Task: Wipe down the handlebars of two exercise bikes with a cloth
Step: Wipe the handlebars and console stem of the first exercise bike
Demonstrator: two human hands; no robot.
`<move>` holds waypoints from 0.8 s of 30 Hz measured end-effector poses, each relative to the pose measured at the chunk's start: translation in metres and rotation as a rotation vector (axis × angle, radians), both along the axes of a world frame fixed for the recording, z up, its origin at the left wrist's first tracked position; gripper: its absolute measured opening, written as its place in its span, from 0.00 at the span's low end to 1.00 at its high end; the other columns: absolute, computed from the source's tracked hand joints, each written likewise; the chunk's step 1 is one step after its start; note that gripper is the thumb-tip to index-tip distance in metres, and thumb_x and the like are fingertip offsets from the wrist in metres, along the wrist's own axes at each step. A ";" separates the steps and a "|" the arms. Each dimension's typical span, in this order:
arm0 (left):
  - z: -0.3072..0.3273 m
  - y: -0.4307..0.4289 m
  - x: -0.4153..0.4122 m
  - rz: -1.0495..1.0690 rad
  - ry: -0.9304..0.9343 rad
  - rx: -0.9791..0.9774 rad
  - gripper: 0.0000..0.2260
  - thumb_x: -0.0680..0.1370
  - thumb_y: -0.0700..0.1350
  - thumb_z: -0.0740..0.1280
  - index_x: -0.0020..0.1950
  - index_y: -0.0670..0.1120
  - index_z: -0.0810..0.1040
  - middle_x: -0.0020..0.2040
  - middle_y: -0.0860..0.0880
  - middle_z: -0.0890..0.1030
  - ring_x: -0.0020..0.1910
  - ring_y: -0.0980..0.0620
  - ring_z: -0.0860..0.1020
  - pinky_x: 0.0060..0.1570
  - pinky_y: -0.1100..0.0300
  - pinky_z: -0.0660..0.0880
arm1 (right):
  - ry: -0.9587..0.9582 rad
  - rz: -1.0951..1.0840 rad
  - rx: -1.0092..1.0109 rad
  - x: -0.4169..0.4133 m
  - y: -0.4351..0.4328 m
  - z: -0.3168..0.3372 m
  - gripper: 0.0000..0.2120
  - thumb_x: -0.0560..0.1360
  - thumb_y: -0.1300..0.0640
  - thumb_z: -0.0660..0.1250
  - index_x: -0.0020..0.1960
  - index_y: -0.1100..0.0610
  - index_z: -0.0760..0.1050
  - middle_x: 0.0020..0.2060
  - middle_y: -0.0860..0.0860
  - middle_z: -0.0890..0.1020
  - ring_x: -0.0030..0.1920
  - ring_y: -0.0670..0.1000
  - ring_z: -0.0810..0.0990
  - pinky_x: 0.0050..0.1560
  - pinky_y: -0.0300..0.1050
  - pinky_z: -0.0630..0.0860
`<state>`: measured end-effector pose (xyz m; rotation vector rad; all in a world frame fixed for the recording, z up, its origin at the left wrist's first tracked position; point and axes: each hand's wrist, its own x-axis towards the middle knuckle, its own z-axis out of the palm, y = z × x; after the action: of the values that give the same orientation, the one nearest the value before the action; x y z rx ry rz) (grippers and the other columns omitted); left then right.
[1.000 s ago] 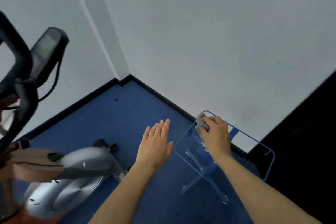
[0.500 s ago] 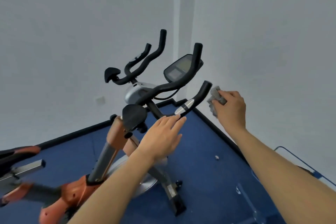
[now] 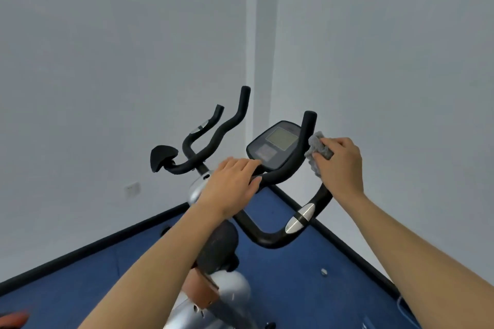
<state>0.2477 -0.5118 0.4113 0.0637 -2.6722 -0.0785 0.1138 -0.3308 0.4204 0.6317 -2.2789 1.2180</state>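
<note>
An exercise bike point(image 3: 213, 288) stands in the corner of a room, its black handlebars point(image 3: 270, 176) spreading side to side across the view, with the outer horns bending upward and away toward the walls. On the left, one horn point(image 3: 242, 107) rises steeply beside a shorter bar point(image 3: 211, 125), and a black elbow pad point(image 3: 161, 156) sits at that end. The left hand point(image 3: 232, 184) lies palm down over the middle of the bar, fingers extended and loosely draped rather than clenched, just in front of the console point(image 3: 275, 145), whose screen tilts up toward the camera. Below, a U-shaped loop point(image 3: 270, 240) with a silver sensor plate point(image 3: 300, 218) curves back up to the right. The right horn point(image 3: 307, 131) stands nearly upright. The right hand point(image 3: 340, 165) is closed around a bunched grey cloth point(image 3: 318, 149), pressing it against the side of that horn just below its tip. Blue carpet point(image 3: 307, 288) covers the floor, edged by a dark skirting board point(image 3: 80, 251), and plain pale walls point(image 3: 107, 61) meet in a corner behind the bike. A white socket plate point(image 3: 132, 189) sits low on the left wall.
</note>
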 end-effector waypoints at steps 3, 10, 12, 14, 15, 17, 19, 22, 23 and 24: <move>0.019 -0.009 -0.042 -0.070 0.028 0.025 0.19 0.80 0.51 0.55 0.70 0.48 0.64 0.67 0.49 0.71 0.66 0.50 0.67 0.67 0.58 0.56 | -0.022 -0.056 -0.033 -0.022 -0.006 0.002 0.12 0.74 0.62 0.66 0.57 0.58 0.78 0.51 0.55 0.74 0.54 0.57 0.73 0.48 0.43 0.71; 0.047 -0.010 -0.127 -0.253 -0.001 0.142 0.21 0.79 0.48 0.58 0.73 0.51 0.60 0.68 0.47 0.70 0.63 0.46 0.70 0.61 0.56 0.63 | -0.127 -0.129 -0.084 -0.037 -0.020 -0.002 0.11 0.74 0.61 0.67 0.56 0.56 0.78 0.49 0.53 0.73 0.46 0.51 0.75 0.31 0.26 0.69; 0.048 -0.004 -0.136 -0.308 -0.015 0.158 0.23 0.79 0.48 0.58 0.74 0.52 0.57 0.69 0.48 0.68 0.63 0.46 0.70 0.61 0.57 0.63 | -0.161 -0.100 -0.060 -0.031 -0.021 -0.004 0.11 0.73 0.60 0.67 0.56 0.56 0.79 0.48 0.52 0.74 0.46 0.50 0.75 0.39 0.31 0.72; 0.049 -0.019 -0.171 -0.457 -0.049 0.136 0.23 0.80 0.49 0.57 0.74 0.54 0.57 0.72 0.49 0.65 0.66 0.47 0.68 0.63 0.55 0.63 | -0.152 -0.217 -0.080 -0.040 -0.040 -0.007 0.12 0.73 0.59 0.67 0.57 0.55 0.78 0.48 0.51 0.74 0.48 0.50 0.75 0.46 0.36 0.72; 0.049 -0.018 -0.175 -0.474 -0.043 0.108 0.22 0.80 0.49 0.57 0.74 0.54 0.58 0.73 0.50 0.63 0.67 0.47 0.67 0.65 0.54 0.63 | -0.141 -0.225 -0.082 -0.039 -0.039 -0.003 0.12 0.73 0.59 0.67 0.57 0.55 0.77 0.48 0.51 0.73 0.49 0.50 0.75 0.46 0.35 0.70; 0.052 -0.014 -0.181 -0.503 -0.009 0.110 0.21 0.80 0.49 0.56 0.73 0.52 0.60 0.74 0.51 0.61 0.68 0.48 0.66 0.67 0.54 0.62 | -0.146 -0.215 -0.060 -0.036 -0.034 0.001 0.12 0.74 0.58 0.67 0.57 0.55 0.77 0.49 0.51 0.74 0.49 0.51 0.75 0.47 0.38 0.72; 0.051 -0.021 -0.189 -0.546 0.008 0.102 0.20 0.80 0.50 0.56 0.73 0.51 0.61 0.74 0.52 0.62 0.68 0.49 0.65 0.67 0.55 0.61 | -0.178 -0.238 -0.077 -0.034 -0.038 0.000 0.11 0.74 0.58 0.67 0.57 0.56 0.78 0.49 0.54 0.75 0.49 0.53 0.76 0.51 0.46 0.76; 0.044 -0.030 -0.200 -0.639 0.039 0.135 0.20 0.80 0.50 0.56 0.72 0.51 0.63 0.72 0.54 0.64 0.69 0.52 0.64 0.66 0.58 0.61 | -0.183 -0.338 -0.124 -0.029 -0.048 -0.004 0.12 0.74 0.59 0.67 0.58 0.56 0.78 0.51 0.54 0.75 0.48 0.50 0.76 0.48 0.38 0.71; 0.043 -0.030 -0.202 -0.671 0.055 0.159 0.20 0.80 0.50 0.56 0.72 0.51 0.63 0.72 0.54 0.65 0.69 0.53 0.63 0.65 0.61 0.59 | -0.181 -0.371 -0.130 -0.027 -0.048 -0.005 0.13 0.74 0.60 0.68 0.58 0.56 0.77 0.51 0.54 0.74 0.48 0.50 0.76 0.47 0.34 0.69; 0.042 -0.031 -0.204 -0.695 0.067 0.185 0.19 0.80 0.50 0.57 0.72 0.52 0.64 0.72 0.54 0.65 0.69 0.55 0.62 0.64 0.64 0.58 | -0.175 -0.400 -0.137 -0.026 -0.050 -0.006 0.12 0.74 0.60 0.68 0.58 0.56 0.77 0.51 0.53 0.74 0.47 0.48 0.75 0.45 0.30 0.67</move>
<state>0.0440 -0.5430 0.4535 -0.7917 -2.4865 -0.5330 0.0880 -0.3812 0.4147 0.0124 -2.2884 1.2501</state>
